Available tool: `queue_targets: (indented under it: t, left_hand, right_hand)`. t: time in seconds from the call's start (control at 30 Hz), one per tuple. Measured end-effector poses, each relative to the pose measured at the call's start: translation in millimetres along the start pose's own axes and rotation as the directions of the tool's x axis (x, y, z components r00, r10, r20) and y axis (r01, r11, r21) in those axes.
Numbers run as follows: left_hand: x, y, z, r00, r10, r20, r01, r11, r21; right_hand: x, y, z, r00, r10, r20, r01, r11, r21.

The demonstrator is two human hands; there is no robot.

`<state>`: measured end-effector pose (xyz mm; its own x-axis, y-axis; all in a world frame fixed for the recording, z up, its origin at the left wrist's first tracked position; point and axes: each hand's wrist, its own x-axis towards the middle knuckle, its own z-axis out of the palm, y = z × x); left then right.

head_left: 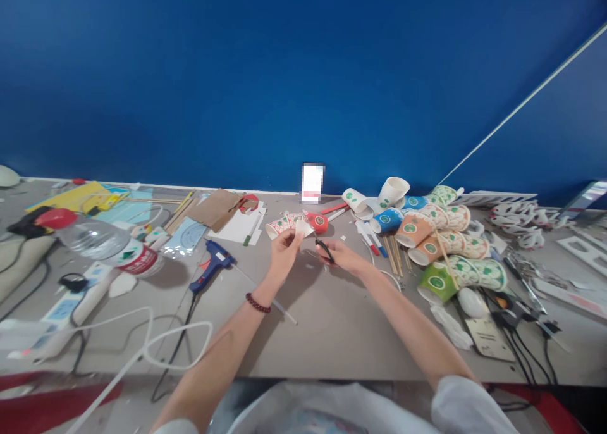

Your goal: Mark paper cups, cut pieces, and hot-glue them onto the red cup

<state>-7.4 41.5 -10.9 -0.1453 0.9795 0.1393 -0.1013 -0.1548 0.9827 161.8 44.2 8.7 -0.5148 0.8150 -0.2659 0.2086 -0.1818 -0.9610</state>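
Observation:
My left hand (283,252) pinches a small white paper piece (303,229) near the middle of the table. Black-handled scissors (325,250) are in my right hand (342,257), their blades pointing toward the paper. Whether the blades touch it is too small to tell. Just behind my hands lie a red-patterned paper cup (279,226) and a red cup with a round emblem (318,221). A bracelet of dark beads (258,303) circles my left wrist.
At left are a blue glue gun (213,264), a plastic bottle (102,243), a power strip (71,310) and cardboard (215,209). Several paper cups (439,282), wooden sticks (392,257) and markers (367,239) lie at right. A lit phone (312,183) leans on the blue wall.

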Motion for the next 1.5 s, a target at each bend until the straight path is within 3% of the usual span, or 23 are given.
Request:
queue_targets:
  t: [0.3, 0.43, 0.67, 0.97, 1.5]
  left_hand:
    - [0.8, -3.9, -0.8, 0.999, -0.035, 0.004, 0.035, 0.999, -0.034]
    - [0.0, 1.4, -0.3, 0.998, -0.055, 0.002, 0.055, 0.998, -0.024]
    - [0.9, 2.0, 3.8, 0.995, -0.096, 0.035, 0.095, 0.995, 0.027]
    - [0.6, -5.6, 4.2, 0.991, -0.074, 0.114, 0.065, 0.995, 0.074]
    - [-2.1, -5.6, 5.1, 0.997, -0.053, 0.054, 0.050, 0.997, 0.060]
  right_hand:
    - [0.9, 0.5, 0.2, 1.000, -0.012, -0.018, 0.012, 1.000, 0.007]
    - [4.1, 1.7, -3.1, 0.990, 0.020, -0.141, -0.009, 0.997, 0.078]
    - [9.6, 2.7, -8.5, 0.927, -0.040, -0.372, 0.153, 0.948, 0.279]
    - [11.3, 0.9, -3.6, 0.913, -0.032, -0.408, 0.107, 0.981, 0.162]
    - [12.6, 5.3, -6.1, 0.927, -0.012, -0.376, 0.082, 0.982, 0.172]
